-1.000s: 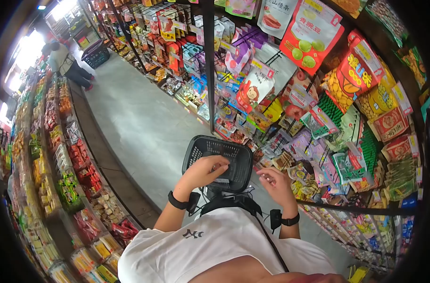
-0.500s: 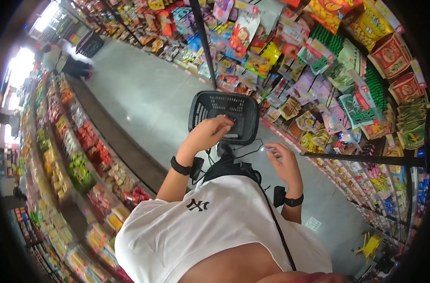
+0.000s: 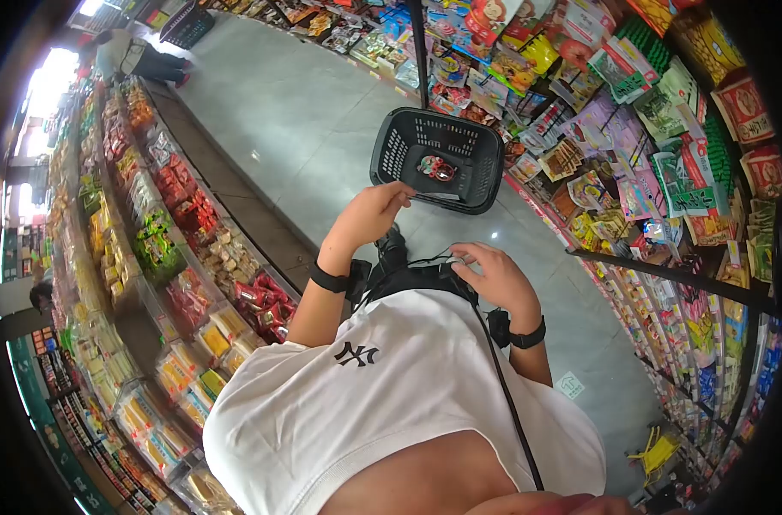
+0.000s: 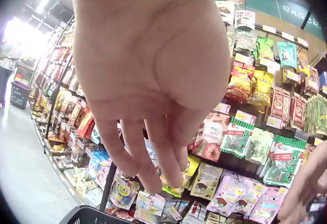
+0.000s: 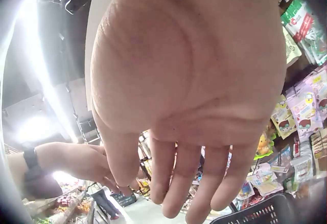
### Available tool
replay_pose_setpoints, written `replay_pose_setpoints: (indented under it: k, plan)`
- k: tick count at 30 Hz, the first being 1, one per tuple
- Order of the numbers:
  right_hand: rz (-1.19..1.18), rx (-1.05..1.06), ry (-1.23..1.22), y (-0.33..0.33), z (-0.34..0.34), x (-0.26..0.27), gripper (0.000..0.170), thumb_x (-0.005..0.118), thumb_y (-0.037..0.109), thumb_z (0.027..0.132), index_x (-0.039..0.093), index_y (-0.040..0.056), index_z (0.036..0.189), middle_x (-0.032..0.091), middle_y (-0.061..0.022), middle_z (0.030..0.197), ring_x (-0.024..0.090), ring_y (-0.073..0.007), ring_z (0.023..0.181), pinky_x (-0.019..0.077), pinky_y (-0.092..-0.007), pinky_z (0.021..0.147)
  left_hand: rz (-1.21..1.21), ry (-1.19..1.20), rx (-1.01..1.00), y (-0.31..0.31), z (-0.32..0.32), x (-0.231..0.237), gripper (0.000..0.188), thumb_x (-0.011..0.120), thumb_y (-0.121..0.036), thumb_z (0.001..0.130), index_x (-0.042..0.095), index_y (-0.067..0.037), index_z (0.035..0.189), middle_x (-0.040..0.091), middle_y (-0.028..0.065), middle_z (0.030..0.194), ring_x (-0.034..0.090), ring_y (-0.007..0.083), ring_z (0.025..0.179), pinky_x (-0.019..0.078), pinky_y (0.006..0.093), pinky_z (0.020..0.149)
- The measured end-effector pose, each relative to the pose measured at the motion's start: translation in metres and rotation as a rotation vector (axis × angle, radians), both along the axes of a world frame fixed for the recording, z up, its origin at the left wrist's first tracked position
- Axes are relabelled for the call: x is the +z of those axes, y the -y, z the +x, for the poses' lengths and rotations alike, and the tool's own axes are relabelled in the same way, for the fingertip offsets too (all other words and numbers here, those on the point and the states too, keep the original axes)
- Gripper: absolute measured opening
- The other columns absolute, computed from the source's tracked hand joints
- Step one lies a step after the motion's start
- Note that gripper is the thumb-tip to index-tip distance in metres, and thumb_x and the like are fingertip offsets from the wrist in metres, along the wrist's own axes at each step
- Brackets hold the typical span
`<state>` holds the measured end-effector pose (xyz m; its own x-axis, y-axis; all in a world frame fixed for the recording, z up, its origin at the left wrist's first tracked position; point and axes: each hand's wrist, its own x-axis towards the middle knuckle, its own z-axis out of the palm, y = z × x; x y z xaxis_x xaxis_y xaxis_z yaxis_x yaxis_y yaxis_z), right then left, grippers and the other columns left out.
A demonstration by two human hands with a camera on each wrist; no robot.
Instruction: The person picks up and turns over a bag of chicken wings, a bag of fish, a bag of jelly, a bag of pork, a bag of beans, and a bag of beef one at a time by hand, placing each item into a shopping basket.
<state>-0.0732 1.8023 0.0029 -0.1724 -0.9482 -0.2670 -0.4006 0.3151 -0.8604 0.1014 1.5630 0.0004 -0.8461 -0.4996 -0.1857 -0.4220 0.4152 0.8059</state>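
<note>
A black plastic basket [image 3: 382, 163] sits low in front of my body, with a small red, white and green item [image 3: 436, 169] on its bottom. My left hand [image 3: 369, 216] hovers over the basket's near left corner in the head view, its fingers loosely bent and holding nothing. The left wrist view shows that palm [image 4: 148, 55] with the basket's rim [image 4: 97, 215] below. My right hand [image 3: 500, 279] is held in front of my waist, also holding nothing. Its fingers [image 5: 180, 180] hang nearly straight in the right wrist view, apart from the basket rim [image 5: 255, 211].
Hanging snack packets [image 3: 614, 172] line the rack on the right, behind a dark upright post [image 3: 419, 51]. Low shelves of bagged goods [image 3: 163, 232] run along the left. Far up the aisle floor [image 3: 271, 112], a person [image 3: 142, 58] bends near another black basket [image 3: 187, 26].
The basket has shifted up and right in the head view, and its contents now show past the left hand. The right hand has moved inward to the waist. The view tilts further down.
</note>
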Motion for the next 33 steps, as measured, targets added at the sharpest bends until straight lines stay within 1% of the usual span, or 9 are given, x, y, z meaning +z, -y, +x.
replay_pose_setpoints:
  k: [5,8,14,17,20,23,24,27,33]
  plan:
    - [0.012,0.088,-0.073,0.051,0.022,0.0,0.038,0.072,0.025,0.096,0.068,0.0029,0.127,0.074,-0.0176,0.119,0.073,-0.0315,0.102,0.0572,-0.041,0.089,-0.013,-0.031,0.051,0.035,0.043,0.001,0.024,0.055,-0.011,0.106,0.067,0.001,0.123,0.077,0.0158,0.099,0.073,0.0285,0.092,0.056,0.0385,0.084]
    - [-0.026,0.145,-0.087,0.09,0.047,-0.001,0.04,0.073,0.026,0.095,0.068,0.002,0.128,0.073,-0.0183,0.117,0.073,-0.0317,0.102,0.0575,-0.0406,0.088,-0.031,-0.053,0.124,0.063,0.071,0.014,0.025,0.059,-0.017,0.103,0.07,0.0,0.118,0.076,0.0192,0.101,0.073,0.0354,0.092,0.0559,0.0424,0.083]
    - [-0.031,0.328,-0.078,0.167,0.1,-0.006,0.043,0.07,0.031,0.097,0.068,0.0032,0.129,0.072,-0.0182,0.119,0.07,-0.0356,0.107,0.055,-0.0419,0.094,-0.016,-0.078,0.226,0.117,0.129,0.014,0.027,0.06,-0.018,0.102,0.07,0.0,0.119,0.076,0.0202,0.099,0.072,0.0343,0.085,0.0562,0.0417,0.078]
    - [-0.004,0.328,-0.106,0.192,0.114,-0.009,0.044,0.07,0.032,0.096,0.068,0.003,0.13,0.073,-0.0184,0.119,0.07,-0.0354,0.107,0.055,-0.0414,0.094,0.02,-0.035,0.234,0.138,0.147,0.006,0.026,0.06,-0.017,0.102,0.07,0.0,0.119,0.076,0.0201,0.101,0.073,0.035,0.087,0.0564,0.0415,0.078]
    - [0.048,0.298,-0.08,0.205,0.112,-0.007,0.043,0.07,0.031,0.096,0.069,0.0025,0.128,0.073,-0.0193,0.119,0.071,-0.0367,0.105,0.0556,-0.042,0.093,0.034,0.051,0.188,0.155,0.149,0.014,0.026,0.058,-0.015,0.105,0.068,0.0,0.124,0.077,0.0168,0.105,0.075,0.0289,0.097,0.0574,0.0381,0.086]
    - [0.119,0.176,-0.037,0.207,0.091,-0.011,0.042,0.07,0.03,0.096,0.069,0.0023,0.127,0.073,-0.0197,0.116,0.073,-0.0352,0.1,0.0569,-0.0421,0.089,0.022,0.003,0.137,0.168,0.14,0.004,0.026,0.058,-0.014,0.105,0.068,0.001,0.124,0.077,0.0168,0.106,0.075,0.0293,0.097,0.0575,0.0378,0.086]
    - [0.03,0.062,-0.057,0.207,0.081,-0.015,0.031,0.069,0.019,0.099,0.07,0.0023,0.124,0.074,-0.0159,0.112,0.073,-0.0234,0.095,0.0576,-0.0368,0.081,0.024,0.003,0.123,0.17,0.135,0.003,0.026,0.058,-0.014,0.105,0.068,0.001,0.124,0.077,0.0169,0.106,0.075,0.0292,0.097,0.0575,0.0378,0.086]
    - [-0.065,-0.398,-0.185,0.213,0.049,-0.009,0.026,0.062,0.016,0.103,0.069,0.0054,0.126,0.073,-0.0122,0.117,0.072,-0.0204,0.096,0.0565,-0.0334,0.082,0.022,-0.002,0.098,0.181,0.119,0.005,0.026,0.058,-0.014,0.105,0.068,0.001,0.124,0.077,0.0171,0.106,0.075,0.0291,0.097,0.0574,0.0379,0.086]
    - [-0.08,-0.588,-0.192,0.215,-0.029,-0.022,0.028,0.061,0.017,0.105,0.067,0.0061,0.13,0.071,-0.0069,0.124,0.07,-0.0186,0.102,0.0545,-0.0319,0.088,0.072,0.011,0.126,0.195,0.084,-0.007,0.025,0.06,-0.016,0.101,0.07,-0.002,0.119,0.077,0.0175,0.107,0.073,0.0364,0.094,0.0564,0.0425,0.083]
